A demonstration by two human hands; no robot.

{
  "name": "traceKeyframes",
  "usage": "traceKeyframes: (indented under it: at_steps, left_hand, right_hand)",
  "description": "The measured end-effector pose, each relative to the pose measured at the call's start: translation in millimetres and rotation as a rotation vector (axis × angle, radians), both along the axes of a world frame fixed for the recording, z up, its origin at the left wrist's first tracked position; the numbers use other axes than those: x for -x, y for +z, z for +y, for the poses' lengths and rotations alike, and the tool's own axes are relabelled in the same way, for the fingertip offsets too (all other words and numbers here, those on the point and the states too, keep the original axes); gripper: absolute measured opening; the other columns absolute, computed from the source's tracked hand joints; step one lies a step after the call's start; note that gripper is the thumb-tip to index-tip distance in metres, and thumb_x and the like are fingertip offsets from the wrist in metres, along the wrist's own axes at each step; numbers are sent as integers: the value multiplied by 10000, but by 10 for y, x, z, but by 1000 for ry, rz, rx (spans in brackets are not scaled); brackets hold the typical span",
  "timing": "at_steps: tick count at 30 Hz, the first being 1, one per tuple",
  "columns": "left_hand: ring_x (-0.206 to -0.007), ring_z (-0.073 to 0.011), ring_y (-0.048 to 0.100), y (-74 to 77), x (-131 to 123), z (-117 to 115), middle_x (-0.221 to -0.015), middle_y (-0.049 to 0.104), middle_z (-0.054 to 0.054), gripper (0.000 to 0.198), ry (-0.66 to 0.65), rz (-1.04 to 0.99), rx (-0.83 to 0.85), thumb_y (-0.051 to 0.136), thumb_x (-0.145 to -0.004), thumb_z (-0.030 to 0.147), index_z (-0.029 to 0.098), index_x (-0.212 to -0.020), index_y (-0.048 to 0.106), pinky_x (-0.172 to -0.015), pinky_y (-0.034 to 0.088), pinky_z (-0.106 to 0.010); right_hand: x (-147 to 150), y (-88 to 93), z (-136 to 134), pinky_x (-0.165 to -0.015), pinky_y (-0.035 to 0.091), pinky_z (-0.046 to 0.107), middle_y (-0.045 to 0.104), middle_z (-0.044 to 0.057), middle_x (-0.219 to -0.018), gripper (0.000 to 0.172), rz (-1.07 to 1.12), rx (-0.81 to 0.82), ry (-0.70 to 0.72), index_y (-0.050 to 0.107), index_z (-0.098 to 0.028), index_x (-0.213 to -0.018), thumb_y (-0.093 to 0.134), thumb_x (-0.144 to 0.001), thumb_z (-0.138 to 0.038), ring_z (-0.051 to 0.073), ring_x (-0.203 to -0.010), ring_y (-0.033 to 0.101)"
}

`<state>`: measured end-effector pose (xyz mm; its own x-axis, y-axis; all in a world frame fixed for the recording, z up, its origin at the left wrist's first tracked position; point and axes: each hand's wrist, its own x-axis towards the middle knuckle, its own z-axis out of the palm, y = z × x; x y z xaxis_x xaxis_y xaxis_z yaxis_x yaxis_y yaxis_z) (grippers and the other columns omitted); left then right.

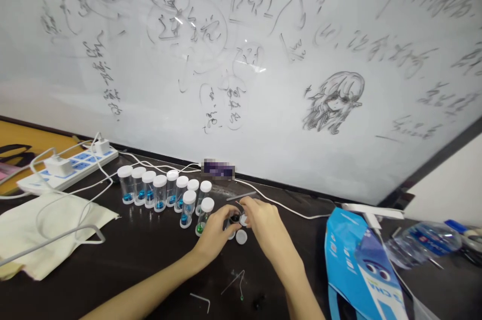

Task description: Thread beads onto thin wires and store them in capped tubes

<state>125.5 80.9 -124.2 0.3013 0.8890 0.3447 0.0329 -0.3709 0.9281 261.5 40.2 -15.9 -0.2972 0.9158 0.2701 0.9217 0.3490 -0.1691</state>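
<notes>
My left hand [214, 232] is closed round a small clear vial [235, 218] without a lid on it. Something dark shows inside the vial's mouth. Just to the right, my right hand [265, 224] has its fingers pinched together over the vial's rim; what they hold is too small to make out. A white cap [241, 236] lies on the table below the hands, and another is partly hidden between them. Beside my left hand stands a capped vial with green pieces [205, 214].
Several white-capped vials with blue pieces [159, 194] stand at the left back. An L-shaped hex key [201, 300] and a bent wire [241, 280] lie in front. A power strip [81, 162], cloth [75, 219], blue bag [357, 259] and plastic bottle [425, 242] flank them. A whiteboard [271, 124] rises behind.
</notes>
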Motion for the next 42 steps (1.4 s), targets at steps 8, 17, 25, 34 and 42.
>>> traceKeyframes:
  at_steps: [8, 17, 25, 34, 42]
  left_hand:
    - [-847, -236, 668, 94, 17, -77, -887, 726, -32, 222, -4, 82, 18, 711, -732, 156, 208, -939, 652, -790, 522, -323]
    - [-802, -217, 668, 172, 78, -56, -859, 723, -32, 131, -39, 105, 13, 619, -771, 149, 196, -892, 626, -730, 507, -290]
    - [-743, -196, 651, 225, 136, -89, -788, 716, -15, 149, -136, 124, 2, 570, -738, 104, 178, -847, 640, -652, 473, -248]
    - [-760, -189, 655, 263, 162, -34, -812, 713, -14, 151, -124, 170, 26, 679, -722, 161, 181, -864, 636, -684, 487, -255]
    - [-809, -224, 670, 278, 186, -30, -832, 731, -34, 239, -113, 237, 35, 749, -667, 191, 189, -894, 673, -759, 513, -311]
  right_hand:
    - [39, 54, -53, -544, 287, 274, 702, 51, -816, 222, -269, 82, -51, 661, -198, -867, 536, -839, -17, 218, -709, 667]
    - [81, -1, -67, -613, 377, 296, 747, 83, -861, 209, -272, 164, -75, 703, -233, -997, 497, -964, -244, 276, -793, 697]
    - [84, -27, -71, -697, 452, 312, 656, 43, -497, 590, -88, 375, -42, 714, -196, -692, 358, -969, -576, 222, -584, 676]
    - [-70, 61, -20, -603, 455, 188, 681, -21, -609, 542, 89, 361, -64, 645, -187, -858, 201, -1045, -435, 99, -461, 637]
    - [-126, -220, 215, -814, 495, 375, 691, 135, -1015, 181, -211, 384, -363, 662, -126, -981, 592, -941, -288, 261, -960, 660]
